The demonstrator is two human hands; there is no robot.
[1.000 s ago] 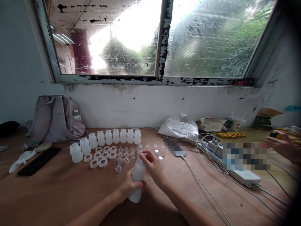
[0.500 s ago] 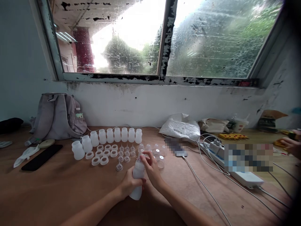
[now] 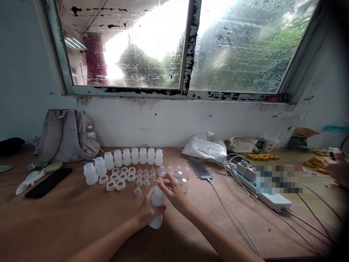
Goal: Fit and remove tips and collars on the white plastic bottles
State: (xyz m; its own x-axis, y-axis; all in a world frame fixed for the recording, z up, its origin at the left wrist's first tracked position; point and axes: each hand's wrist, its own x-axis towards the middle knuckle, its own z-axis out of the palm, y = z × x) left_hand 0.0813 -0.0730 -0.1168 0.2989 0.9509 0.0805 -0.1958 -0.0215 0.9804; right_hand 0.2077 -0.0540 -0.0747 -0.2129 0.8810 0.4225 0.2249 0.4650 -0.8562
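A frosted white bottle (image 3: 157, 197) stands slightly tilted near the table's front middle, with my left hand (image 3: 146, 211) wrapped round its body. The fingers of my right hand (image 3: 171, 189) pinch the bottle's top; the part under the fingertips is mostly hidden. Behind my hands lie several clear nipples (image 3: 137, 191), several translucent rings (image 3: 120, 185) to their left, and several clear domed caps (image 3: 183, 187) just beyond my right hand. A curved row of several frosted bottles (image 3: 118, 158) stands behind the rings.
On the left are a grey backpack (image 3: 64, 136), a black flat object (image 3: 49, 183) and a white cloth (image 3: 30, 181). To the right are a phone (image 3: 203, 171), a silvery bag (image 3: 205, 147), a power strip (image 3: 276, 202) with cables, yellow parts (image 3: 263, 157) and another person's hand (image 3: 338, 168).
My hands and the held bottle have shifted slightly, both still on it. The view has turned a little right. At the far right, the other person's hand shows more.
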